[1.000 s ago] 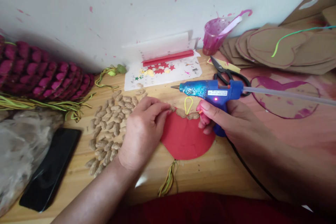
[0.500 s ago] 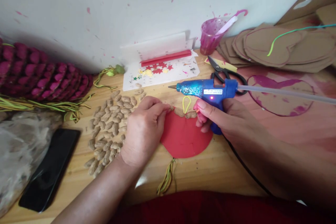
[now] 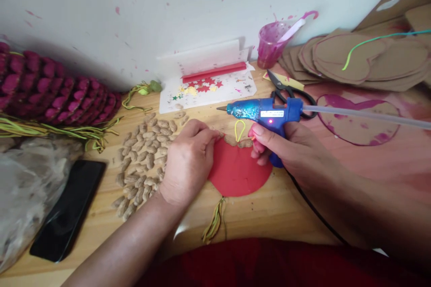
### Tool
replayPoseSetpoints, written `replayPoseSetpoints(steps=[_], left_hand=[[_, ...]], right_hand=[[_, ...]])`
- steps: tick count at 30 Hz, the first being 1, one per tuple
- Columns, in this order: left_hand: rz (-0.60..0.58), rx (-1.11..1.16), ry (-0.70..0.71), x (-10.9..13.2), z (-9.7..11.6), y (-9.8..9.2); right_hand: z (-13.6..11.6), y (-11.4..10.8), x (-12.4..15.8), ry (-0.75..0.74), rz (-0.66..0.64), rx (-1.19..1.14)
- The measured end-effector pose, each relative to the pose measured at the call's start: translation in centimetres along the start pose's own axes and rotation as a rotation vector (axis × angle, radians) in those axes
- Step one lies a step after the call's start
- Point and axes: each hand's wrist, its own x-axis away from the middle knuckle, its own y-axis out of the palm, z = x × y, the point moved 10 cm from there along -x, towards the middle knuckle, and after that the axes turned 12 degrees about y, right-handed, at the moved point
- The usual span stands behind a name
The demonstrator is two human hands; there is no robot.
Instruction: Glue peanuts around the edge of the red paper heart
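A red heart-like cutout lies flat on the wooden table, with a yellow cord loop at its top and a yellow-green tassel below. Several peanuts line its upper edge. My left hand is closed in a pinch, pressing a peanut against the upper left edge. In my right hand is a blue hot glue gun, its nozzle pointing left above the cutout and its small light lit. A clear glue stick extends from its back.
Loose peanuts spread left of my hand. Behind are white paper with small stars, black-handled scissors and a stained cup. Cardboard pieces lie right; a phone and plastic bag lie left.
The whole view has shifted slightly. Both hands keep nearly the same pose, the left at the cutout's edge and the right around the glue gun.
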Motion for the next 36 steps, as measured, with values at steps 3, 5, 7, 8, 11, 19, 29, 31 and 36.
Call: replayPoseSetpoints(steps=[3, 5, 7, 8, 11, 19, 29, 31, 36], left_hand=[[0.002, -0.011, 0.013, 0.0, 0.2, 0.1], [0.003, -0.018, 0.016, 0.1, 0.2, 0.2], [-0.001, -0.007, 0.02, 0.1, 0.1, 0.3], [-0.007, 0.014, 0.021, 0.1, 0.0, 0.4], [-0.029, 0.1, -0.008, 0.1, -0.8, 0.1], [-0.151, 0.093, -0.209, 0.7, -3.2, -0.7], [-0.263, 0.173, -0.262, 1.3, -3.1, 0.9], [-0.264, 0.172, -0.237, 1.4, -2.8, 0.9], [-0.248, 0.19, -0.16, 1.2, -2.2, 0.9]], right_hand=[[-0.1, 0.2, 0.0, -0.009, -0.021, -0.024], [-0.1, 0.2, -0.1, -0.012, -0.026, -0.03], [-0.1, 0.2, -0.1, -0.021, -0.021, -0.029], [-0.2, 0.2, -0.1, -0.028, -0.018, -0.035], [-0.7, 0.0, 0.0, -0.068, -0.02, -0.086], [-2.2, -2.0, 0.2, -0.21, 0.09, -0.047], [-2.2, -1.8, 0.4, -0.204, 0.112, 0.191], [-2.3, -1.9, 0.5, -0.206, 0.122, 0.216], [-1.6, -1.7, 0.6, -0.157, 0.119, 0.218]])
